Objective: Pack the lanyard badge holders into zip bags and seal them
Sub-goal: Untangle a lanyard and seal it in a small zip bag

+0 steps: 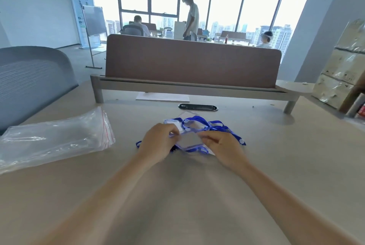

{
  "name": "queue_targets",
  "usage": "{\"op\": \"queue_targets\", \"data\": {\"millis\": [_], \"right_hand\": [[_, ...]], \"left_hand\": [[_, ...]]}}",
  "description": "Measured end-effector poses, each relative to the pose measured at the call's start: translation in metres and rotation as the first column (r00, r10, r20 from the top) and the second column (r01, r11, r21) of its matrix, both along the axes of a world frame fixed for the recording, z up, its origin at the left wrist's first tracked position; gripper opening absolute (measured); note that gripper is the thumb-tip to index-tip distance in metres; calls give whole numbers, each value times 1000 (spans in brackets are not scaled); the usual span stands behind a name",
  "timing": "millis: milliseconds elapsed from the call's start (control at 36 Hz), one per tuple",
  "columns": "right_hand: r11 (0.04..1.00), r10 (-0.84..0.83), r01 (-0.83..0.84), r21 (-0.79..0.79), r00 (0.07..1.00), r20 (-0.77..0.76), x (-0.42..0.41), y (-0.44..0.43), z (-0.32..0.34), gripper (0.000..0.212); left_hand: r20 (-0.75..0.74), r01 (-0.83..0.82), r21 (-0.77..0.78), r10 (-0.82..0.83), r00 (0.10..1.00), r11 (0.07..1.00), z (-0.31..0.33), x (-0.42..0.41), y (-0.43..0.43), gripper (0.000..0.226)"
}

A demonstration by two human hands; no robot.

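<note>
A small heap of clear badge holders with blue lanyards point(199, 126) lies on the desk in front of me. One clear badge holder point(188, 140) is raised slightly between my hands. My left hand point(158, 140) pinches its left edge. My right hand point(219, 144) pinches its right edge, with blue strap running under the fingers. A stack of clear zip bags point(57, 138) with a red seal line lies flat at the left, apart from both hands.
A brown divider panel point(191, 63) on a low shelf closes the desk's far side, with a black cable slot point(198, 106) before it. A grey chair back point(29, 80) stands at left, wrapped cartons point(343, 63) at right. Three people are beyond the divider.
</note>
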State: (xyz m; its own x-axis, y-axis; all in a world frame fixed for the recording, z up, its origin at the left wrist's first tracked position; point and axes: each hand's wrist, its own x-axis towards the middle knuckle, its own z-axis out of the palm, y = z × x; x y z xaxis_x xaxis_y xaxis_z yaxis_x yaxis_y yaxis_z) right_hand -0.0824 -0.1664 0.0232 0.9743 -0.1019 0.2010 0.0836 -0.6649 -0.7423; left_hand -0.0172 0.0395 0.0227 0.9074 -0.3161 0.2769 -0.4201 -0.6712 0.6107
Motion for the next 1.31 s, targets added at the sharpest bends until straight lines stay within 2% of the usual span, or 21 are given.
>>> {"op": "queue_targets", "data": {"millis": [139, 194, 333, 472, 556, 639, 694, 833, 944, 1056, 1167, 1250, 1306], "right_hand": [[990, -51, 45, -134, 998, -38, 1, -4, -10, 20], [989, -70, 63, -136, 996, -51, 6, -8, -11, 15], [986, -102, 93, -139, 993, -54, 30, -21, -16, 27], [965, -94, 82, -251, 995, -37, 61, -24, -18, 31], [944, -47, 26, -330, 997, -56, 80, -19, -15, 29], [911, 29, -72, -406, 993, -110, 98, -13, -13, 39], [893, 56, -114, -435, 988, -143, 109, -11, -13, 39], [825, 86, -193, -531, 972, -220, 125, -7, -14, 45], [809, 94, -204, -552, 971, -220, 122, -5, -14, 35], [844, 9, -69, -532, 993, -116, 119, -3, -14, 22], [831, 60, -139, -539, 985, -162, 113, 4, -18, 48], [798, -15, -78, -597, 989, -150, 112, 7, -23, 19], [804, -20, -67, -590, 990, -141, 112, 7, -24, 13]], "left_hand": [[-61, -10, -71, 6, 998, 997, -9, 0, -2, 10], [-67, -28, -70, 23, 998, 997, -11, 1, -1, 12], [-32, -86, -115, 83, 996, 990, -9, 16, 7, 19], [-32, -138, -144, 135, 990, 980, -2, 35, 18, 13], [-52, -167, -155, 161, 986, 974, 1, 44, 20, 16], [-35, -195, -138, 192, 981, 971, 1, 54, 21, 20], [-42, -207, -148, 203, 978, 967, 1, 60, 22, 21], [-96, -191, -145, 178, 979, 971, 5, 64, 19, 28], [-78, -189, -117, 181, 980, 975, 8, 61, 15, 25], [-87, -201, -127, 191, 978, 971, 11, 54, 12, 26], [-76, -193, -118, 185, 980, 974, 12, 44, 10, 27], [-75, -189, -123, 180, 981, 974, 13, 38, 10, 22], [-79, -187, -133, 178, 981, 973, 14, 34, 10, 20]]}}
